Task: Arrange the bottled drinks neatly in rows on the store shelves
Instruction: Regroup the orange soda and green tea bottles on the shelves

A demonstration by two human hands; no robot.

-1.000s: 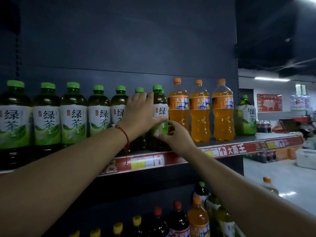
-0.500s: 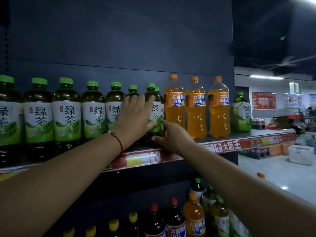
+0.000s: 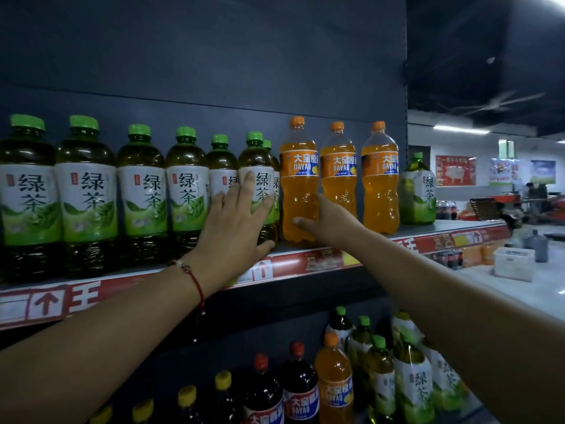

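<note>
With the left hand (image 3: 235, 221) spread flat against a green tea bottle (image 3: 258, 185) on the shelf (image 3: 305, 264) and the right hand (image 3: 328, 223) apparently cupping the neighbouring orange soda bottle (image 3: 298, 182), a hard shove could topple either.

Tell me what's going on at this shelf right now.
A person is straightening drinks on the upper shelf. The left hand lies flat, fingers straight, against the green tea bottle at the right end of the green tea row. The right hand reaches round the lower part of the nearest orange soda bottle, thumb on its front. Two more orange sodas and one stray green tea bottle stand further right.
</note>
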